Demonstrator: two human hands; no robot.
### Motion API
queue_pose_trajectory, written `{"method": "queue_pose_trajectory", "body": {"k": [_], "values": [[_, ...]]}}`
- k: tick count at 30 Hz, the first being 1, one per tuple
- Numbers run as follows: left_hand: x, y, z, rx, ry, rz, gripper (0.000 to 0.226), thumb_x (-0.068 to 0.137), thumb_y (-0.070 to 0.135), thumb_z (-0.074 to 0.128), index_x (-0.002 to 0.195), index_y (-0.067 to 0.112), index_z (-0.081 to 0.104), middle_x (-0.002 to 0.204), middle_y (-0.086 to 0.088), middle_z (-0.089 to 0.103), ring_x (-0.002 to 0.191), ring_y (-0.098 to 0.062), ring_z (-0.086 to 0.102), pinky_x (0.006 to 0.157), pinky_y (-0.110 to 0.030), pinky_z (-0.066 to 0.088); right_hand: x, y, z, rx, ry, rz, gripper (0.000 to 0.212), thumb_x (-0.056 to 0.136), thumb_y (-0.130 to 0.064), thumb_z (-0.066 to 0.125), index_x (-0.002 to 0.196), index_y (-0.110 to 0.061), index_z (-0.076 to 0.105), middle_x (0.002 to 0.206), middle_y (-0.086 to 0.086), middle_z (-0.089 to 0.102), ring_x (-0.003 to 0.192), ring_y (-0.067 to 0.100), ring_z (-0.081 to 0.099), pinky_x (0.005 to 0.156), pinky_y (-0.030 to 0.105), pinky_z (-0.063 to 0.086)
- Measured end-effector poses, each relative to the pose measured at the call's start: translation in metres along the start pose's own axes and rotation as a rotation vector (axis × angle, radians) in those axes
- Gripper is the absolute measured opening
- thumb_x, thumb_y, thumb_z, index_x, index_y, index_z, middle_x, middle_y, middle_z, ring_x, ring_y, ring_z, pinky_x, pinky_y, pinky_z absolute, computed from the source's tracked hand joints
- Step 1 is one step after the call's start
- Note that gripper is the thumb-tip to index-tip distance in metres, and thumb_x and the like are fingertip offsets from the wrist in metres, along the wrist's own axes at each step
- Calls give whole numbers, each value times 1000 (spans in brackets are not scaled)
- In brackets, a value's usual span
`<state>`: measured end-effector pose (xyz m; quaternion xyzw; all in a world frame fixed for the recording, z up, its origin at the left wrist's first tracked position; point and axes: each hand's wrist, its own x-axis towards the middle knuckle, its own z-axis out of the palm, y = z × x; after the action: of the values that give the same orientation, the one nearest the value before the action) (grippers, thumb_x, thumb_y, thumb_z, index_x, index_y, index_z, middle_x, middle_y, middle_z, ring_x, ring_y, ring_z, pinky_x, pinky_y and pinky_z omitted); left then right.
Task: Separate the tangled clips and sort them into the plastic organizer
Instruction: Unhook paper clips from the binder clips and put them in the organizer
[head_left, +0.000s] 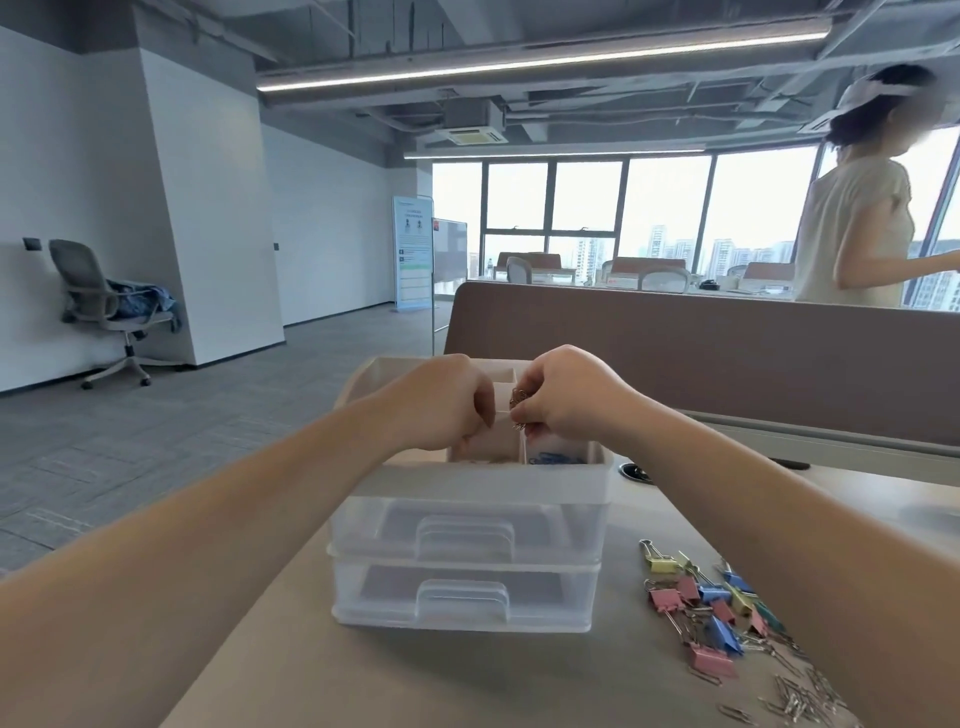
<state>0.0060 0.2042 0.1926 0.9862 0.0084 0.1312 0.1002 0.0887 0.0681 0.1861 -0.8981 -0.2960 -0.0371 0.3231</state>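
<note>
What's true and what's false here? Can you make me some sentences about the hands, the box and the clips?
1. The left hand and right hand are over the organizer. True.
2. The organizer is pulled open at the front. False: both drawers are pushed in.
3. Coloured binder clips lie on the table, right of the organizer. True.
4. The right hand holds nothing. False: it pinches a small bunch of clips.
5. Some blue clips lie in a top compartment. True.
</note>
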Motion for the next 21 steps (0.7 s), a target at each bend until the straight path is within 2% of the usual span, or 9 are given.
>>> {"method": "queue_pose_trajectory", "body": {"k": [2,5,9,12,14,16,18,20,21], "values": [[0,-3,2,-21,-3,-1,26,82,4,58,97,21,70,82,10,68,73,-5,58,52,0,35,0,-1,2,14,1,7,3,82,-4,72,79,-3,71,62,7,69,60,19,69,76,34,59],[4,-8,7,-87,-16,-2,22,82,1,59,91,19,70,79,8,69,74,-10,62,53,-6,37,1,-1,4,17,7,11,3,82,-5,72,79,-5,72,61,5,70,56,16,69,72,30,59],[5,-12,8,-177,-22,21,23,82,0,59,87,20,70,84,6,72,81,-13,67,68,-17,47,2,-3,5,-5,2,8,6,82,-6,73,76,-8,71,58,3,69,53,13,66,70,27,57],[2,-14,6,-186,17,19,19,85,8,61,92,22,71,86,10,73,80,-5,66,62,-5,41,2,-3,6,-5,-4,3,8,82,-8,73,75,-10,71,57,2,69,52,12,65,71,27,57],[0,-17,5,-192,79,5,17,86,9,59,90,22,69,83,11,72,70,-1,65,58,-4,42,3,-4,8,5,-9,-3,10,81,-9,72,73,-13,70,58,1,70,52,10,66,77,28,57],[-1,-21,5,-248,108,-11,17,84,6,57,87,19,67,78,6,72,65,-9,69,67,-23,56,3,-7,10,-13,-14,-26,10,81,-11,72,72,-16,69,59,0,71,54,8,66,85,32,56],[-3,-25,4,-282,124,-28,17,83,6,55,85,19,66,73,4,71,64,-15,69,71,-39,59,2,-14,13,-25,-49,-57,7,82,-10,71,77,-15,71,64,1,72,59,11,66,84,34,57],[-6,-28,3,-265,140,-40,16,81,11,56,82,24,65,70,8,69,62,-14,69,71,-40,59,0,-23,15,-189,-114,-123,9,87,-12,66,90,-15,74,77,-1,73,68,13,65,72,21,56],[-8,-29,2,-254,149,-45,16,80,13,56,79,26,65,68,11,68,60,-12,69,72,-39,58,-1,-27,16,-315,-157,-160,15,90,-14,63,100,-16,74,86,-3,73,72,12,61,61,10,49]]}}
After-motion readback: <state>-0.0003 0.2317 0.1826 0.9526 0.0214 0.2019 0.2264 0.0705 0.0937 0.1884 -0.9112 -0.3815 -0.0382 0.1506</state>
